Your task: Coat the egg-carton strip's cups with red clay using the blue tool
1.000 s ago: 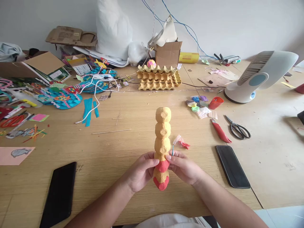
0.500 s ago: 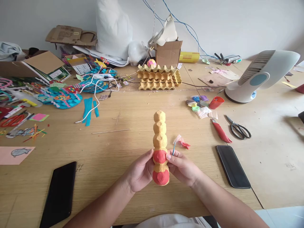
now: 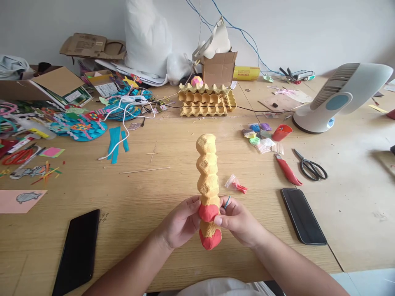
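I see left hand (image 3: 185,216), right hand (image 3: 240,222): fingers (image 3: 222,221) clamped on one five-bump strip (image 3: 208,185), two bumps (image 3: 209,213) red; right holds one blue stick (image 3: 227,202).

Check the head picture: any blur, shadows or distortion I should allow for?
Head view, centre: egg-carton strip, left hand and right hand look fairly sharp; head view, far right: dim shadow on the tabletop; head view, upper right: the fan seems stretched, likely lens distortion.
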### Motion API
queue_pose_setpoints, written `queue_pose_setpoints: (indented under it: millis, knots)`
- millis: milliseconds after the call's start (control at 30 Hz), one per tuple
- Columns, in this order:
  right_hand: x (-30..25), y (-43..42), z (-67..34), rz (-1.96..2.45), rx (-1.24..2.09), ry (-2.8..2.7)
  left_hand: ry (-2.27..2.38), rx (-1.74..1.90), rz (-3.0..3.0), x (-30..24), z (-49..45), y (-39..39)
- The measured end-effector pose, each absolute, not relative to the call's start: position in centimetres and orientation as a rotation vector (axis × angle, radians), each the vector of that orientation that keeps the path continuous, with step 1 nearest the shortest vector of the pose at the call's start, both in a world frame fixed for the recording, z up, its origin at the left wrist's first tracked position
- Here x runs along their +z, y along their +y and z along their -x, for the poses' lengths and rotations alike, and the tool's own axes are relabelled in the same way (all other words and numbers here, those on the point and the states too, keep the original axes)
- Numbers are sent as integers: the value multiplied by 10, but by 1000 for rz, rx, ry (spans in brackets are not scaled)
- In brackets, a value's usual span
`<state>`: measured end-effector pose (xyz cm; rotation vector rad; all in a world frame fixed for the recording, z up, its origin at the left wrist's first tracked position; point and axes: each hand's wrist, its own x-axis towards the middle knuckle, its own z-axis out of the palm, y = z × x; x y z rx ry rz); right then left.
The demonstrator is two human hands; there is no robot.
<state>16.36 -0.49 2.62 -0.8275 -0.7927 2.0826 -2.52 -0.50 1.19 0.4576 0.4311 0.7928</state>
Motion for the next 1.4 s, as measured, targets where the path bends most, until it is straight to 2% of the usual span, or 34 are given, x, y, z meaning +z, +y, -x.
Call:
queue_pose_setpoints:
  millis: [600, 1400]
  knots:
    - [20, -9, -160, 860, 1961, -848, 456, 825, -489, 18, 19, -9]
    - [28, -11, -160, 826, 2088, -662, 606, 879, -498, 17, 21, -10]
